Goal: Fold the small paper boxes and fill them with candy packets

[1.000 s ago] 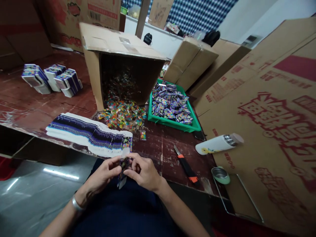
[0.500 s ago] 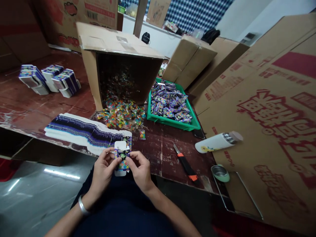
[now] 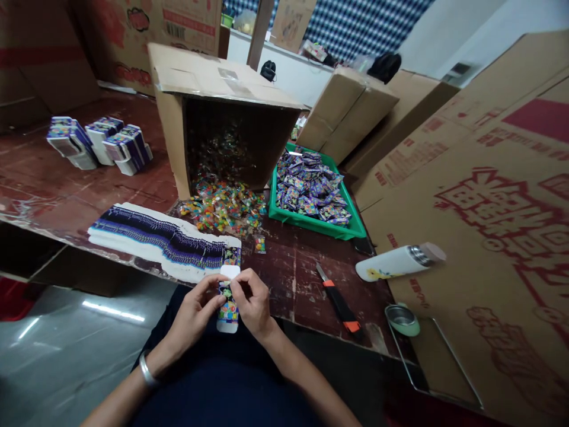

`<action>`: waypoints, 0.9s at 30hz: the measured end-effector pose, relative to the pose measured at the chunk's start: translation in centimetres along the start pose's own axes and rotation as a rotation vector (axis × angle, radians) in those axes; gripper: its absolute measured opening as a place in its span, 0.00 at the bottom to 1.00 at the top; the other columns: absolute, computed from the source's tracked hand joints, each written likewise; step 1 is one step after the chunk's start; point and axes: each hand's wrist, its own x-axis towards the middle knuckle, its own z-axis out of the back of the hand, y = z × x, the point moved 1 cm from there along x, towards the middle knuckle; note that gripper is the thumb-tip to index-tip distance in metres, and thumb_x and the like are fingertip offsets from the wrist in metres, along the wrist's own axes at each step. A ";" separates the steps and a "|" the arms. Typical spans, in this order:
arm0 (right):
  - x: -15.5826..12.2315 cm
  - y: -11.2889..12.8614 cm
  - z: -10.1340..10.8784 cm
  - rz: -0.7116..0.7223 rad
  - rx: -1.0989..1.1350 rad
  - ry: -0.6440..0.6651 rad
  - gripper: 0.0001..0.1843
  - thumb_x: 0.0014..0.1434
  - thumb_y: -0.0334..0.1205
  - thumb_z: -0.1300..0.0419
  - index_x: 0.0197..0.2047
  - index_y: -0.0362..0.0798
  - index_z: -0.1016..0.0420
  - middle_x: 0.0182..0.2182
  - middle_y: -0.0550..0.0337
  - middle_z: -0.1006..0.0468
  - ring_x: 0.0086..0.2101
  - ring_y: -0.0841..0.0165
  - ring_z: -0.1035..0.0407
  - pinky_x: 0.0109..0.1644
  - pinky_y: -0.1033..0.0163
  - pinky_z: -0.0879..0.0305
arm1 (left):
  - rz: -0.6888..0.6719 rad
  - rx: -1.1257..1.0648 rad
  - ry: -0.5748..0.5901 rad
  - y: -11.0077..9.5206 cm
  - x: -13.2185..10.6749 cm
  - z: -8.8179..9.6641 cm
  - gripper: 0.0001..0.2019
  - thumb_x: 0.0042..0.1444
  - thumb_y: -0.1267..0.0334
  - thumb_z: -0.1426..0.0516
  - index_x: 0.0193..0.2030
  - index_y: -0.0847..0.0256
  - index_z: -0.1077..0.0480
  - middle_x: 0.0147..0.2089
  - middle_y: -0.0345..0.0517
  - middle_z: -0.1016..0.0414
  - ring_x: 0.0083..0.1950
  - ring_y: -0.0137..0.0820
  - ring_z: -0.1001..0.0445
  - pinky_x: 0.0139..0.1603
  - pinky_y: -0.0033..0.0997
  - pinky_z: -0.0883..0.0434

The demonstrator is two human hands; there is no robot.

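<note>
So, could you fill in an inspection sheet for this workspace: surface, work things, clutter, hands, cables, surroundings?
Surface: dark red table, scuffed and worn.
Work things: small carton in hand; overlapping flat cartons; clear candy packets spilling from a cardboard box; purple packets in a green tray.
Clutter: box cutter with its blade out; white bottle.
Hands: left hand and right hand both hold the small carton.
Cables: nothing seen.
Surroundings: large printed cardboard cartons, checked cloth behind.
</note>
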 end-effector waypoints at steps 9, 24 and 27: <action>0.9 0.1 -0.1 -0.158 0.288 -0.005 0.08 0.61 0.39 0.35 0.44 0.51 0.26 0.38 0.57 0.23 0.39 0.65 0.26 0.45 0.60 0.29 | 0.034 -0.220 -0.095 -0.2 0.5 0.3 0.18 0.55 0.63 0.34 0.50 0.56 0.34 0.43 0.40 0.26 0.34 0.26 0.25 0.36 0.25 0.27; 3.4 0.5 1.4 -0.521 0.376 0.254 0.14 0.51 0.48 0.27 0.28 0.46 0.22 0.28 0.59 0.20 0.29 0.68 0.28 0.35 0.63 0.30 | 0.050 -0.111 -0.081 -0.6 -0.1 0.7 0.19 0.53 0.66 0.35 0.52 0.54 0.30 0.42 0.40 0.25 0.38 0.29 0.20 0.41 0.28 0.22; 3.8 0.7 1.6 -0.450 0.324 0.261 0.14 0.52 0.47 0.28 0.26 0.47 0.23 0.27 0.58 0.20 0.31 0.66 0.27 0.38 0.61 0.30 | 0.074 -0.116 -0.068 -0.6 -0.2 0.7 0.22 0.53 0.65 0.35 0.56 0.54 0.29 0.43 0.40 0.24 0.38 0.29 0.21 0.42 0.29 0.23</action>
